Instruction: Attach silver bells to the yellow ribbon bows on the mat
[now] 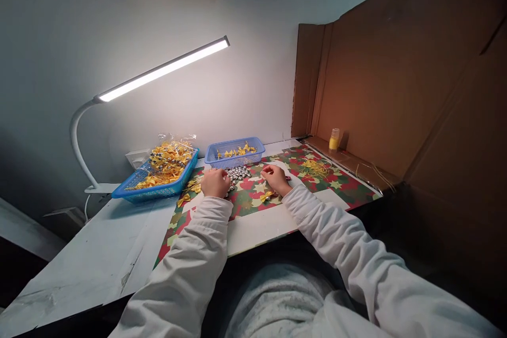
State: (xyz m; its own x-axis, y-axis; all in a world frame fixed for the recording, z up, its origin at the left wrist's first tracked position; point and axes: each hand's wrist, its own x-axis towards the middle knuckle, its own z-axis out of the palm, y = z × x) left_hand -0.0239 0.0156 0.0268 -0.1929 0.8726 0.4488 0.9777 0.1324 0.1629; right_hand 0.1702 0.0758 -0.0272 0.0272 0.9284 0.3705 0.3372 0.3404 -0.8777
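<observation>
My left hand (215, 183) is closed, its fingers curled down beside a pile of silver bells (238, 173); what it holds, if anything, is hidden. Across from it, my right hand (276, 178) makes a pinch with thumb and forefinger, on something too small to name. A yellow ribbon bow (268, 197) with a silver bell lies on the patterned sheet (253, 211), just below the right hand. Another yellow bow (183, 200) rests left of my left hand, near some yellow strands.
Behind the hands stands a light-blue basket (234, 162) with yellow bows. A larger blue basket (158, 190) at left is heaped with bows and bells. Yellow cords (316, 168) lie to the right, near a small bottle (334, 139). A lamp (164, 69) overhangs the left; cardboard (380, 74) walls the right.
</observation>
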